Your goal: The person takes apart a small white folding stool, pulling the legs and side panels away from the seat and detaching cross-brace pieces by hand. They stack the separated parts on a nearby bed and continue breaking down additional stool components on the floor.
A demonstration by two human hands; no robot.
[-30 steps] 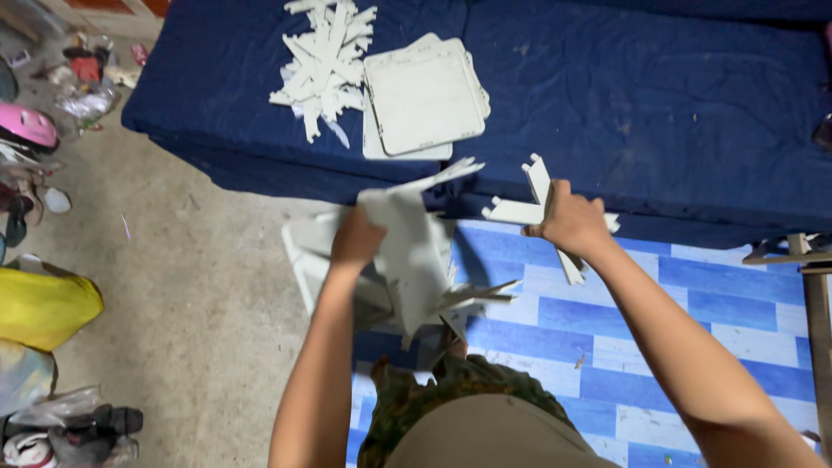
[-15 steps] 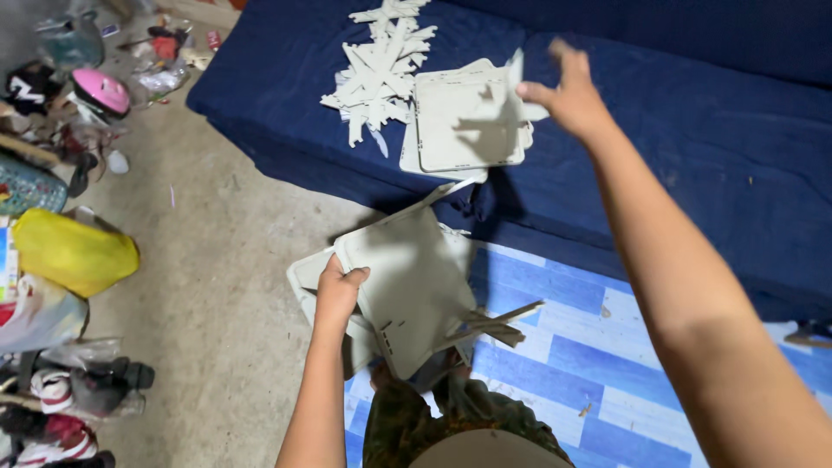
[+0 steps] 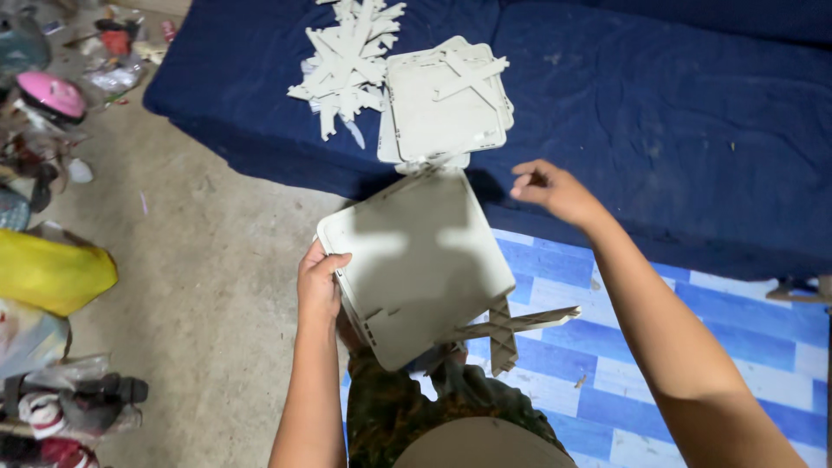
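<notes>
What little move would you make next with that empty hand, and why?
Probably bring the right hand down to the cross-shaped piece under the grey panel. The left hand alone grips the panel's edge, and the right hand hangs empty above the blue mattress.

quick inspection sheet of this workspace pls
surface: dark blue cushioned mattress, blue-and-white patterned mat, bare concrete floor
job's things: white square plastic panel with rounded corners; stack of similar white panels; pile of white cross-shaped pieces
clutter: yellow bag, pink round object, shoes
hands: left hand grips the panel's edge; right hand empty, in the air
cables: nothing seen
surroundings: nothing seen
</notes>
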